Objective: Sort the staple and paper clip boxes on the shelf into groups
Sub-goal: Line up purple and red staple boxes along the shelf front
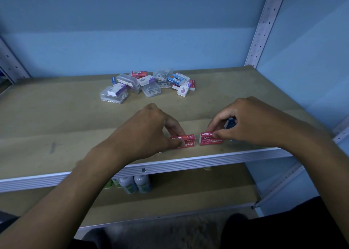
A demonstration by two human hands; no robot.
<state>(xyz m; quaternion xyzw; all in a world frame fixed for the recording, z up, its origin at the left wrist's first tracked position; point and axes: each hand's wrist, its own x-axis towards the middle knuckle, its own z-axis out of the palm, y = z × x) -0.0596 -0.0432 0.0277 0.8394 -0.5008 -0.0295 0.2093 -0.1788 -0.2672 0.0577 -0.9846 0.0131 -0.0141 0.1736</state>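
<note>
The shelf [56, 116] is a wide board lined with brown paper, with a pale metal front rail. Both forearms reach up and forward over that rail, converging toward the front middle of the board.

The left hand [149, 129] is turned palm down, knuckles up, wrist bent slightly inward. Its thumb and fingers are closed on the left red box [186, 141], which sits on the shelf just behind the rail; the fingers cover its left end.

The right hand [251, 120] arches over from the right, fingers curled. Its fingertips pinch the top edge of the right red box [210, 138], which stands on the shelf just beside the left one, with a narrow gap between. A blue box [230, 123] shows under the same hand's curled fingers; whether it is held I cannot tell.

The pile [149, 83] of unsorted boxes, clear plastic, white-and-purple, red and blue, lies well behind the hands, mid-shelf.

Bottles [136, 183] stand on the lower shelf under the rail.
</note>
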